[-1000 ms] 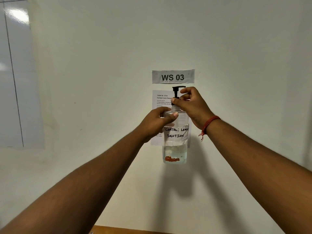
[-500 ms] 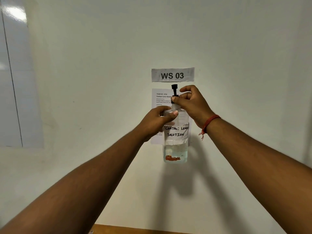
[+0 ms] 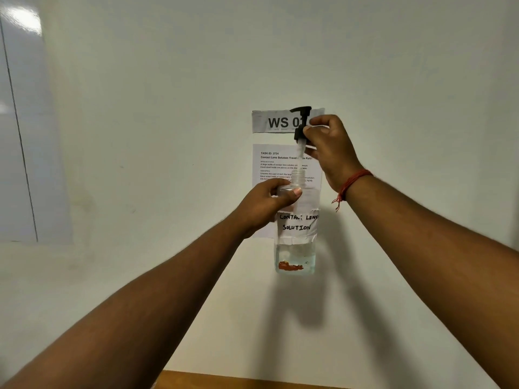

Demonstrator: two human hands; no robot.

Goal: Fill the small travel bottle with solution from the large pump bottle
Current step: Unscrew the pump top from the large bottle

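Up against the wall, your left hand (image 3: 269, 203) gripped the large pump bottle (image 3: 296, 228) by its shoulder while your right hand (image 3: 327, 147) pinched the lifted-out pump head (image 3: 301, 123), whose wet tube could drip solution if swung aside.

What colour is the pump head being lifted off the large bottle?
Black, with a clear tube below it; the pump head shows best in the head view.

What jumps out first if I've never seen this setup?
Mid-frame, the left hand holds up a clear bottle labelled "Contact Lens Solution", neck open. Just above, the right hand lifts the black pump head free, in front of a "WS" wall sign.
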